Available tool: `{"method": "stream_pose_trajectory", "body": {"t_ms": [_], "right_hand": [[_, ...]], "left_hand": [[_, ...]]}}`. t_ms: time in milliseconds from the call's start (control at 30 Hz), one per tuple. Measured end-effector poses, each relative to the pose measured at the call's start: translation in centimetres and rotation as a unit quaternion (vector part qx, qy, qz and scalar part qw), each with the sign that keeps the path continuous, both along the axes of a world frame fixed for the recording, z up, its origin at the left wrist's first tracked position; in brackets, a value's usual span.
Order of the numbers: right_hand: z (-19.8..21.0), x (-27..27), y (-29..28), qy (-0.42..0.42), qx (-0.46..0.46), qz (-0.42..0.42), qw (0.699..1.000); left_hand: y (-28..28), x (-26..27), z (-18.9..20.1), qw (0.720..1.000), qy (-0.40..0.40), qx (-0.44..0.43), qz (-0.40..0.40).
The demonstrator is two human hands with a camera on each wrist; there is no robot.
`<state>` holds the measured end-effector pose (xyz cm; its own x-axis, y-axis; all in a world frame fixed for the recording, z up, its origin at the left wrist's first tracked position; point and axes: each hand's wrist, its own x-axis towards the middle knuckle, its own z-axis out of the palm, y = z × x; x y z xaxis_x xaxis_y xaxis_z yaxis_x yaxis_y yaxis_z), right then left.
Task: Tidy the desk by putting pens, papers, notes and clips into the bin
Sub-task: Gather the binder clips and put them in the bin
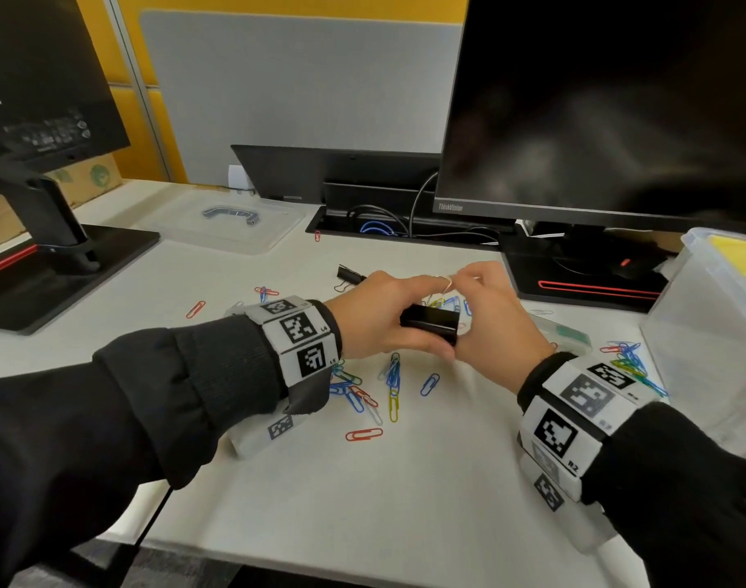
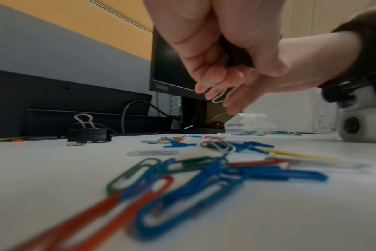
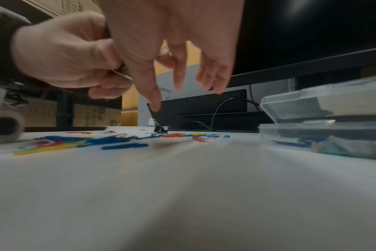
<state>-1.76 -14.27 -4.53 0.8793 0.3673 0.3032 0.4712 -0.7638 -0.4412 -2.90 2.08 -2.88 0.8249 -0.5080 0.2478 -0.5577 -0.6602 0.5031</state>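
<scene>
My left hand (image 1: 388, 316) grips a large black binder clip (image 1: 428, 322) just above the desk, its silver wire handle (image 2: 223, 96) sticking out past the fingers. My right hand (image 1: 490, 324) lies against the clip's right end, fingers (image 3: 178, 79) straight and spread, their tips near the raised handle (image 1: 447, 284). Several coloured paper clips (image 1: 392, 379) lie scattered under and around both hands. A second black binder clip (image 1: 350, 275) rests on the desk behind them. The clear plastic bin (image 1: 702, 333) stands at the right with yellow paper inside.
A small clear box (image 1: 566, 333) holding paper clips lies between my right hand and the bin. The bin's lid (image 1: 231, 222) lies at the back left. Monitor stands (image 1: 583, 286) and a cable tray (image 1: 405, 231) line the back of the desk.
</scene>
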Motion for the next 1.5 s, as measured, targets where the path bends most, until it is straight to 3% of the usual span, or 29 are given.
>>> {"method": "stream_pose_trajectory", "body": {"t_ms": [133,300,700,933,1233,1333,1400,1500], "right_hand": [[0.4,0.1,-0.2,-0.009,0.062,0.033,0.997],[1.0,-0.8,0.3,-0.023,0.103,0.142,0.984],[1.1,-0.8,0.4,-0.018,0.080,0.119,0.990],[0.5,-0.3,0.2,0.016,0.073,0.073,0.995],[0.5,-0.2,0.6,0.074,0.057,-0.005,0.996],[0.5,0.0,0.4,0.067,0.054,-0.050,0.995],[0.6,0.1,0.1,0.074,0.057,-0.083,0.992],[0.6,-0.1,0.0,0.078,0.049,-0.113,0.989]], "left_hand": [[-0.2,-0.3,0.0,0.997,0.013,-0.071,0.013],[-0.2,-0.1,0.0,0.998,0.026,-0.051,-0.005],[-0.1,0.0,0.0,1.000,-0.009,-0.020,0.000],[-0.2,-0.1,-0.1,0.997,-0.044,-0.057,0.030],[-0.4,0.3,0.3,0.985,-0.084,-0.060,0.135],[0.1,1.5,0.3,0.972,-0.121,-0.024,0.200],[0.9,3.0,-0.5,0.954,-0.141,0.079,0.253],[2.0,4.9,-1.9,0.922,-0.028,0.251,0.293]]}}
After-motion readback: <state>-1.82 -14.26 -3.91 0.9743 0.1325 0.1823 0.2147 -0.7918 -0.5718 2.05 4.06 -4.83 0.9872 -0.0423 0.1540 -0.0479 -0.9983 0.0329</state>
